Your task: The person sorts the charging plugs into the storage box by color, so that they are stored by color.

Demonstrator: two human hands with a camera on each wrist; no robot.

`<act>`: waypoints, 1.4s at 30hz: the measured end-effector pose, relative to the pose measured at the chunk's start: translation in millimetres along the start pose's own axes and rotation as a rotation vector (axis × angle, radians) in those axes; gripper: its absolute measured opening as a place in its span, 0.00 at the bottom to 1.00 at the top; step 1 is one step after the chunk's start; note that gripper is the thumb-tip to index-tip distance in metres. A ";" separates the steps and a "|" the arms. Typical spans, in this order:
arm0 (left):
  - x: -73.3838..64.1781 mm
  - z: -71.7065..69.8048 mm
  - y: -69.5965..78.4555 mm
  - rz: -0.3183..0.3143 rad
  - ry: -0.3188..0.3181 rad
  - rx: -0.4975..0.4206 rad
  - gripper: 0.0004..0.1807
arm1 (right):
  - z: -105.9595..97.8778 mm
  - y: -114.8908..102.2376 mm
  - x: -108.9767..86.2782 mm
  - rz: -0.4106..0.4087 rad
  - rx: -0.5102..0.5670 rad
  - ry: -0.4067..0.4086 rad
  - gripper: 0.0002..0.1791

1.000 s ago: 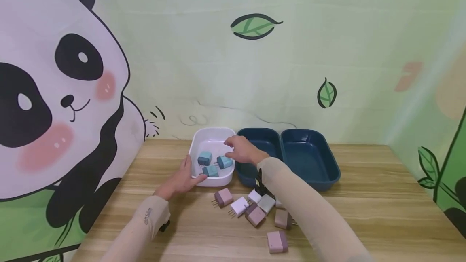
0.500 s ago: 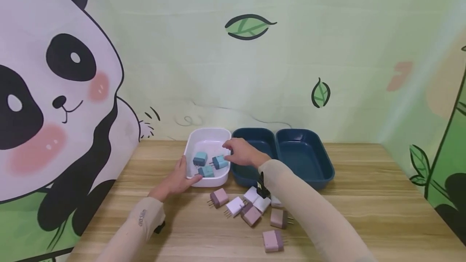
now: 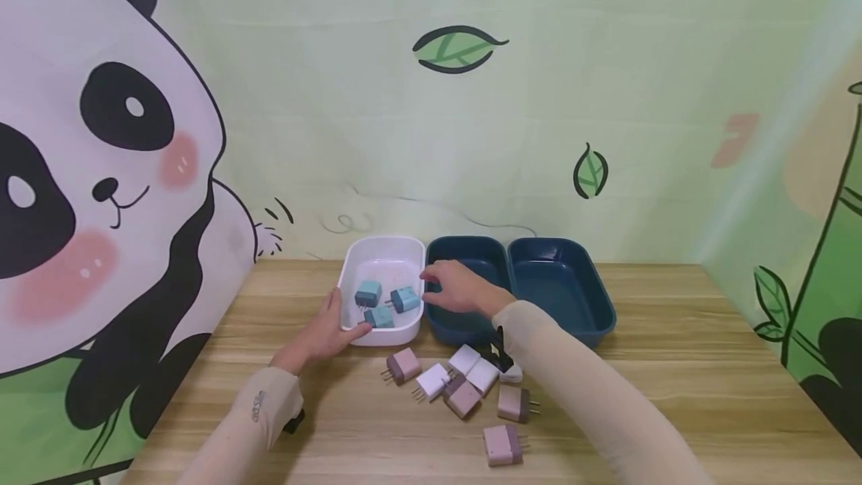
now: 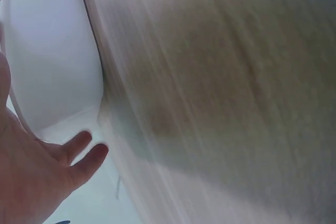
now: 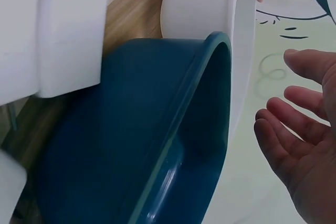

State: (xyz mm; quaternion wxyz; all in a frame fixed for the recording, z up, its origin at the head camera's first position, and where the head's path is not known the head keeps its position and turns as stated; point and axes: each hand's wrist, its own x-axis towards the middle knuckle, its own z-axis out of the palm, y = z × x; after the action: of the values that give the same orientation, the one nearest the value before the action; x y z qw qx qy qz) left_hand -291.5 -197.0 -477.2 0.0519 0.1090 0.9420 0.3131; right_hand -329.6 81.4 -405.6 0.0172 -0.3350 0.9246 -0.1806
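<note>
My left hand holds the near-left corner of a white tray, thumb at the front rim and fingers along the left side. Inside the tray lie three blue charger plugs: one at the left, one at the right and one near the front. Over the left dark blue tray, beside the white tray's right rim, hovers my right hand. In the right wrist view, that hand has loosely bent fingers and an unfilled palm.
A second dark blue tray adjoins the first. In front of the trays lie several charger plugs, including a pink one, a white one, a brownish one and another pink one. A printed cloth hangs behind the table.
My right hand has drawn back to the right, out of the white tray and away from the right-hand blue plug. The left hand stays at its corner. The head view has shifted slightly.
</note>
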 end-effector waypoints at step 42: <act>-38.2 48.2 62.8 0.567 -0.084 0.436 0.28 | -1.2 78.3 -107.8 0.221 -0.119 -0.075 0.52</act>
State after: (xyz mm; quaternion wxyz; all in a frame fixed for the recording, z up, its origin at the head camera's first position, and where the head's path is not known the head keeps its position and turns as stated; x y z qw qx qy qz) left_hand -235.5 -129.2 -476.9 -0.0228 0.3871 0.9161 0.1021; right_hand -294.2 204.9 -441.2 0.0516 -0.2380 0.9636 -0.1100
